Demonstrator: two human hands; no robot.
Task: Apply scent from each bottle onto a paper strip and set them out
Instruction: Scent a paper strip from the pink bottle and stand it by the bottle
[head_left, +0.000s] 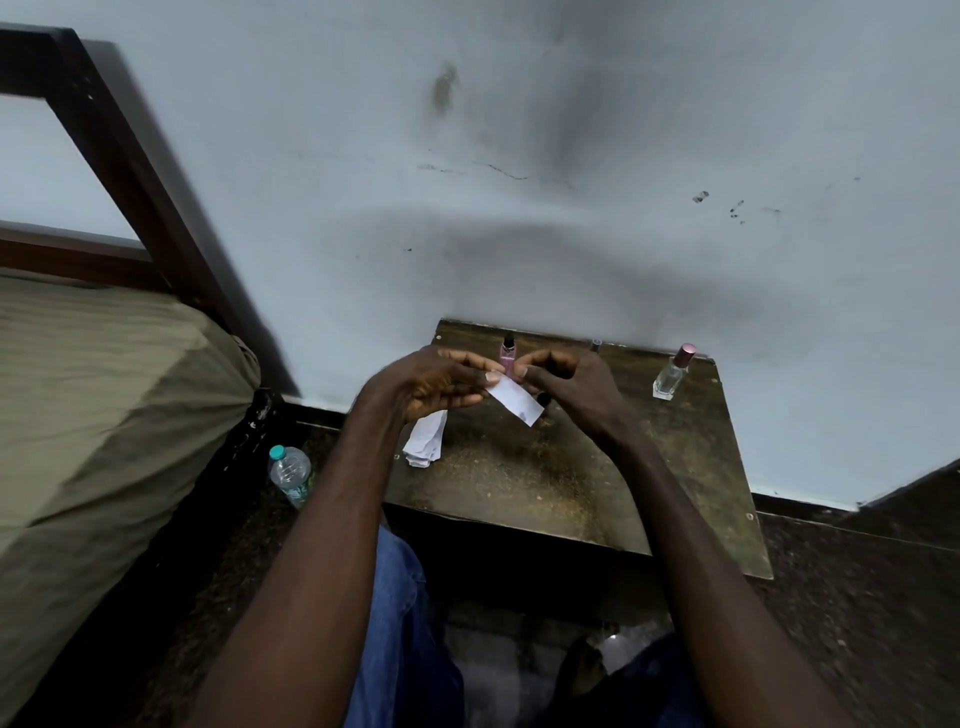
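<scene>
White paper strip (515, 400) held above the table's (571, 483) far half, pinched at its upper end between the fingertips of the left hand (431, 387) and the right hand (571, 379); both hands are closed on it, and its free end slants down toward the right hand. Pink bottle (507, 356) stands directly behind the pinch at the far edge; clear bottle (671, 375) stands near the far right corner; 1 more cap (595, 345) shows behind the right hand, its bottle hidden. Spare strips (426, 441) lie at the left edge, under the left wrist. Risks, as judged: a knuckle could topple the pink bottle; the left wrist could sweep the spare strips off the edge; the 2-handed pinch could crease or tear the strip.
</scene>
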